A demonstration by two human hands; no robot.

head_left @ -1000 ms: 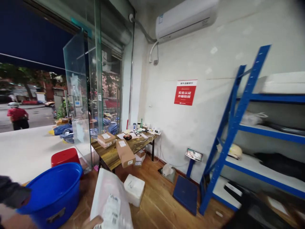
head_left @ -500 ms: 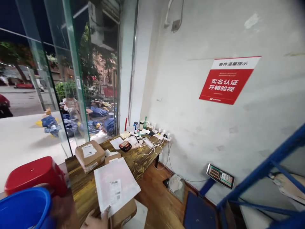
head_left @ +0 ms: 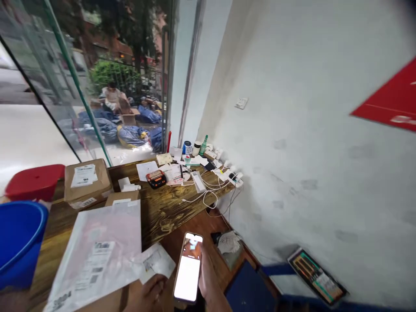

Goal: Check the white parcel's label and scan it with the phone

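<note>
My right hand [head_left: 208, 279] is closed around a smartphone [head_left: 187, 268] with a lit screen, held upright at the bottom centre. Just left of it, my left hand [head_left: 151, 291] has its fingers curled at the lower edge of a small white packet [head_left: 158, 261] with printing on it. Beside that hand, a large white mailing bag [head_left: 107, 242] with a shipping label lies over cardboard boxes at the table's near side. A taped cardboard box [head_left: 87, 180] with a white label stands behind the bag.
The wooden table [head_left: 162, 214] bears a black-and-orange device [head_left: 156, 178], papers, cables and bottles at its far end. A blue bucket [head_left: 21, 242] and red stool [head_left: 34, 182] stand left. A scale display [head_left: 316, 275] is lower right. Outside, a person [head_left: 112, 99] sits among blue sacks.
My view has turned down and right. The phone has come into view in my right hand. The white bag now lies farther left, and my left hand is at the small packet.
</note>
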